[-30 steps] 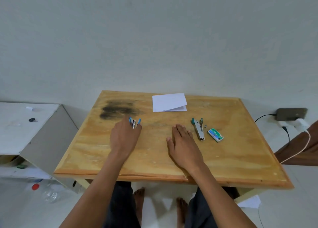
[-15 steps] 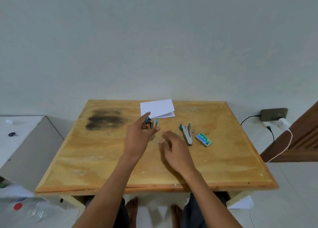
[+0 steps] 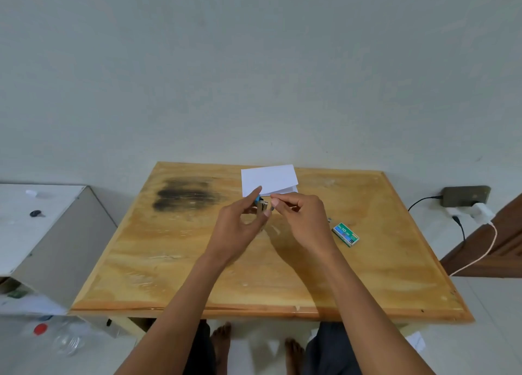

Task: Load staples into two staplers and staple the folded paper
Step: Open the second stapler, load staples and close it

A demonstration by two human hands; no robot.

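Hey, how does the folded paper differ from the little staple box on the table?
The folded paper is white and plain; the staple box is green with printing. The paper is the larger and lies at the far edge of the table; the box lies nearer, right of the right hand. Both rest on it, unheld.

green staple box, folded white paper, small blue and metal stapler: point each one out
green staple box (image 3: 345,234): head view, printed top face
folded white paper (image 3: 268,179): head view, top sheet
small blue and metal stapler (image 3: 262,205): head view, its bare metal middle
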